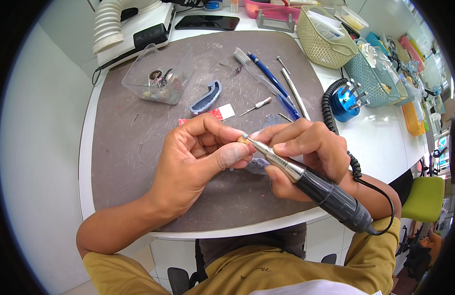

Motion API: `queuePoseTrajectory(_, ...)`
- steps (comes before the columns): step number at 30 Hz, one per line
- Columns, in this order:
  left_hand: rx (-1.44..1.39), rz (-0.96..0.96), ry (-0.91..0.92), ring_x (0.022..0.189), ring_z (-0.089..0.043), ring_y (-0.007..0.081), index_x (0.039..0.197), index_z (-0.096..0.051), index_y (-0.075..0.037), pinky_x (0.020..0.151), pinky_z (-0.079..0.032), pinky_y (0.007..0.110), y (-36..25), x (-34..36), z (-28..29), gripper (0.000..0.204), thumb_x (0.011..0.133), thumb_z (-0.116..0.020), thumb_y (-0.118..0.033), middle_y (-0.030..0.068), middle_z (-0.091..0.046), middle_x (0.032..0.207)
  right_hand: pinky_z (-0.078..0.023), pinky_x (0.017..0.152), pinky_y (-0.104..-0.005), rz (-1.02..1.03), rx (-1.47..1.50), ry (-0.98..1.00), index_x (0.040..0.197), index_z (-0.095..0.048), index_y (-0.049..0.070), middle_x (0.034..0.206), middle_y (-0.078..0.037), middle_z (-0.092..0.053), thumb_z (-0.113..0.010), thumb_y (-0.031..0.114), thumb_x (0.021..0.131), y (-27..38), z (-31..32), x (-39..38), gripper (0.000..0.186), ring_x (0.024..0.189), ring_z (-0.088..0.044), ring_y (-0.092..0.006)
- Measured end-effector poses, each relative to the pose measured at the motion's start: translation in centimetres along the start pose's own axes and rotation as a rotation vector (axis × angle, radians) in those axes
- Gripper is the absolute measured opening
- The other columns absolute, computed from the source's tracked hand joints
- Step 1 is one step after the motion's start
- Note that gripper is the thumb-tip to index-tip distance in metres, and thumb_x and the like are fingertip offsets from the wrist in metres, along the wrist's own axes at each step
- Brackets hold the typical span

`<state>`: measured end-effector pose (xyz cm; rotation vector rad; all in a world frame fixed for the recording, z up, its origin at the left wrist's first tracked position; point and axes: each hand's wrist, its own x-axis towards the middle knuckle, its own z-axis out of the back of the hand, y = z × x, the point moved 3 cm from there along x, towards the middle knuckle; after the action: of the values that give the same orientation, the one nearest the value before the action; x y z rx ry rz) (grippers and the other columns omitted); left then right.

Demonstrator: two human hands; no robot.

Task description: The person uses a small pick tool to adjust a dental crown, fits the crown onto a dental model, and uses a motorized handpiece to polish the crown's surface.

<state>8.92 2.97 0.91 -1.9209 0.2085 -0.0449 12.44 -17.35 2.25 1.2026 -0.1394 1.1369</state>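
Observation:
My left hand [188, 160] pinches a small tan piece [243, 140], perhaps a dental crown, between thumb and fingertips. Pale dust coats that thumb. In my right hand [313, 145] is a rotary handpiece [330, 194] with a silver nose and black body, held like a pen. Its small bluish-grey tip [245, 135] is right at the tan piece; whether it touches cannot be made out. Under the hands lies a grey-blue moulded piece [257, 166], partly covered. Just beyond them are a curved grey-blue mould piece [206, 98] and a red-and-white strip [222, 112].
A clear box [158, 81] of small parts sits far left on the brown mat [124, 182]. A brush [257, 73], a blue pen [271, 76] and a small screwdriver [257, 105] lie beyond my right hand. A blue bur holder [346, 104], baskets [326, 39] and a phone [206, 22] surround the mat.

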Motion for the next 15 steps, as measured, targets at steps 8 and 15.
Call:
queuePoseTrajectory(8,0.007,-0.008,0.013,0.093,-0.074,0.0163,0.103,-0.062,-0.004,0.08,-0.063,0.029,-0.01,0.0,0.01,0.014,0.094,-0.072,-0.001,0.0118,-0.074,0.1,-0.06,0.096,-0.0479,0.017,-0.014,0.008,0.114,-0.053,-0.002,0.102,-0.021,-0.065,-0.076,-0.005,0.084,-0.05,0.0,0.06,0.038,0.111,-0.071,-0.0381)
queuePoseTrajectory(15,-0.002,0.005,0.014,0.092,-0.073,0.0156,0.104,-0.063,-0.004,0.08,-0.062,0.029,-0.01,0.01,0.02,0.014,0.094,-0.072,-0.002,0.0115,-0.074,0.1,-0.063,0.075,-0.0354,0.072,-0.06,-0.207,0.096,-0.062,0.0,0.087,-0.018,-0.074,-0.083,-0.005,0.071,-0.11,-0.68,0.63,0.033,0.089,-0.078,-0.0314)
